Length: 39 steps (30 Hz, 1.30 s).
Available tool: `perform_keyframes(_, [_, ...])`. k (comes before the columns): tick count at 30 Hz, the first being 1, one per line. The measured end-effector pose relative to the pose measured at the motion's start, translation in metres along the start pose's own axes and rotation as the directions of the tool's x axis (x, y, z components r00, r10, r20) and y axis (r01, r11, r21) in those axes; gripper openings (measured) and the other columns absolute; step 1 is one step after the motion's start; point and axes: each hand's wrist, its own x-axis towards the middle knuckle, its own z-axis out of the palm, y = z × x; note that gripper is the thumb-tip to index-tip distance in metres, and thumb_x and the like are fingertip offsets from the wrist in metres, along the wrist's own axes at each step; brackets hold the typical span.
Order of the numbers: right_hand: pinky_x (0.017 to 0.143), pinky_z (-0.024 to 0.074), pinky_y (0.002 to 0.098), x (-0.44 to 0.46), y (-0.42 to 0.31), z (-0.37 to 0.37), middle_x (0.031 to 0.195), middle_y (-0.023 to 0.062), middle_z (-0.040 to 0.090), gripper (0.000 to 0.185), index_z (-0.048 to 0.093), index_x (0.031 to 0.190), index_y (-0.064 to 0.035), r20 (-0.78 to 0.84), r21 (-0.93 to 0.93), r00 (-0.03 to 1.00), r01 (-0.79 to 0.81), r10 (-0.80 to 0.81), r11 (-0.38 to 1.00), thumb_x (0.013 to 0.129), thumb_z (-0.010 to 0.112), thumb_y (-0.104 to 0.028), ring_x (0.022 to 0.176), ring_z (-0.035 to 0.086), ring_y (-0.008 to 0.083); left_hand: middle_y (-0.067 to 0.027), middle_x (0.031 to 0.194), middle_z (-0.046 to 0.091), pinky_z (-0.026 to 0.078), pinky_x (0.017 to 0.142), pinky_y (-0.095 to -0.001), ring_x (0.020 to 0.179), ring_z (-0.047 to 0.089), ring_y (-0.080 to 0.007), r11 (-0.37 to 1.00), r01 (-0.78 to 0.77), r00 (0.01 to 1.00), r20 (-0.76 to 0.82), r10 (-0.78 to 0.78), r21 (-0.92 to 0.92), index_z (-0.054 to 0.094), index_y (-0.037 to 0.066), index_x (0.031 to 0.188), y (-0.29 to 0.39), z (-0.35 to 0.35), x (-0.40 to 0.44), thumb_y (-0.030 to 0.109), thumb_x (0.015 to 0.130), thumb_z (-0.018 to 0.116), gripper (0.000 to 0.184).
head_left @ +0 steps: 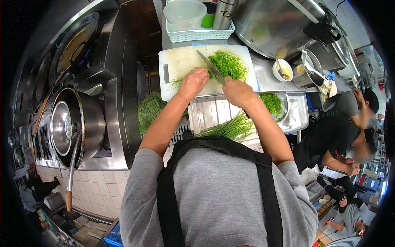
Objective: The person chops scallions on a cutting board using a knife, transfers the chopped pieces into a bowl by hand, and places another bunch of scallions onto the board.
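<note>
A white cutting board [181,57] lies on the steel counter. My right hand [238,94] is wrapped round the handle of a kitchen knife [209,64], whose blade slants up and left across the board. My left hand [194,83], fingers bent and pressed together, holds down thin green onions [176,82] left of the blade. Right of the blade sits a heap of chopped green onions [230,66]. Below the board, a bundle of long uncut green onions [228,126] rests on a tray [210,110]. More chopped greens fill a clear bowl [270,103] beside my right forearm.
Behind the board stands a light blue basket [199,36] with tubs and a flask. A large steel pot [267,24] and a small white bowl [282,70] are at right. Bagged greens [153,110] sit left; a wok [88,123] is on the stove. Co-workers [329,136] stand at far right.
</note>
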Motion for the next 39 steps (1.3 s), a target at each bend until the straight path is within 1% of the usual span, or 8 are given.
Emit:
perform_keyframes(4, [0.076, 0.0502, 0.0507, 0.012, 0.003, 0.037, 0.086, 0.0269, 0.065, 0.025, 0.051, 0.100, 0.0026, -0.125, 0.085, 0.992, -0.026, 0.036, 0.996, 0.092, 0.043, -0.020, 0.082, 0.064, 0.0435, -0.0070, 0.094, 0.065, 0.052, 0.077, -0.0344, 0.087, 0.062, -0.0256, 1.000, 0.020, 0.999, 0.032, -0.019, -0.012, 0.063, 0.004, 0.083, 0.001, -0.002, 0.000, 0.005, 0.077, 0.066, 0.007])
perform_keyframes(8, [0.074, 0.0499, 0.0519, 0.020, 0.007, 0.019, 0.084, 0.0275, 0.065, 0.026, 0.050, 0.099, 0.0028, -0.112, 0.067, 0.992, 0.072, -0.065, 0.995, 0.092, 0.044, -0.021, 0.081, 0.064, 0.0443, -0.0060, 0.092, 0.062, 0.051, 0.075, -0.0354, 0.086, 0.061, -0.0253, 1.000, -0.001, 1.000, 0.025, 0.002, -0.016, 0.062, 0.006, 0.082, -0.003, -0.001, -0.002, 0.006, 0.077, 0.065, 0.006])
perform_keyframes(11, [0.074, 0.0499, 0.0520, -0.003, -0.004, -0.004, 0.084, 0.0280, 0.065, 0.028, 0.050, 0.099, 0.0028, -0.009, 0.011, 1.000, 0.018, -0.018, 1.000, 0.092, 0.046, -0.024, 0.081, 0.064, 0.0438, -0.0064, 0.092, 0.064, 0.052, 0.076, -0.0345, 0.087, 0.062, -0.0255, 1.000, 0.020, 0.999, 0.038, -0.020, -0.009, 0.063, 0.004, 0.082, -0.002, -0.002, 0.001, 0.004, 0.076, 0.066, 0.007])
perform_keyframes(14, [0.075, 0.0502, 0.0517, 0.009, -0.001, 0.034, 0.084, 0.0278, 0.065, 0.028, 0.050, 0.099, 0.0025, -0.135, 0.036, 0.991, 0.010, -0.005, 0.999, 0.093, 0.046, -0.024, 0.081, 0.064, 0.0431, -0.0068, 0.093, 0.065, 0.052, 0.076, -0.0341, 0.087, 0.063, -0.0257, 1.000, 0.025, 0.999, 0.034, -0.025, -0.016, 0.063, 0.003, 0.083, -0.002, -0.001, 0.000, 0.003, 0.076, 0.067, 0.008])
perform_keyframes(21, [0.074, 0.0500, 0.0520, 0.000, -0.003, 0.011, 0.083, 0.0279, 0.065, 0.027, 0.050, 0.098, 0.0027, -0.059, 0.013, 0.998, 0.031, -0.030, 0.999, 0.092, 0.045, -0.024, 0.079, 0.064, 0.0443, -0.0077, 0.092, 0.065, 0.052, 0.075, -0.0345, 0.086, 0.062, -0.0268, 1.000, 0.026, 0.999, 0.028, -0.026, -0.013, 0.063, 0.003, 0.083, -0.001, -0.001, 0.000, 0.003, 0.076, 0.066, 0.007])
perform_keyframes(24, [0.074, 0.0500, 0.0522, 0.012, 0.000, 0.043, 0.083, 0.0281, 0.065, 0.028, 0.050, 0.098, 0.0024, -0.143, 0.038, 0.990, 0.008, -0.003, 0.999, 0.092, 0.046, -0.024, 0.080, 0.064, 0.0440, -0.0077, 0.093, 0.065, 0.052, 0.075, -0.0346, 0.086, 0.062, -0.0272, 1.000, 0.015, 0.999, 0.046, -0.015, -0.009, 0.063, 0.004, 0.083, -0.002, -0.002, 0.001, 0.003, 0.076, 0.066, 0.008])
perform_keyframes(31, [0.074, 0.0495, 0.0525, 0.002, -0.002, 0.020, 0.082, 0.0278, 0.064, 0.028, 0.050, 0.097, 0.0019, -0.081, 0.037, 0.996, 0.029, -0.026, 0.999, 0.093, 0.046, -0.026, 0.079, 0.063, 0.0446, -0.0079, 0.094, 0.065, 0.052, 0.077, -0.0346, 0.087, 0.062, -0.0269, 1.000, 0.025, 0.999, 0.033, -0.025, -0.002, 0.063, 0.004, 0.084, -0.002, -0.002, -0.001, 0.003, 0.076, 0.066, 0.008])
perform_keyframes(39, [0.075, 0.0484, 0.0533, 0.019, 0.001, 0.042, 0.081, 0.0276, 0.064, 0.025, 0.048, 0.095, 0.0007, -0.164, 0.161, 0.986, 0.038, -0.011, 0.986, 0.092, 0.047, -0.024, 0.080, 0.063, 0.0441, -0.0056, 0.097, 0.063, 0.051, 0.079, -0.0362, 0.091, 0.061, -0.0263, 0.996, 0.071, 0.997, 0.037, -0.069, -0.059, 0.064, 0.006, 0.088, 0.005, -0.011, 0.000, 0.009, 0.078, 0.066, 0.011])
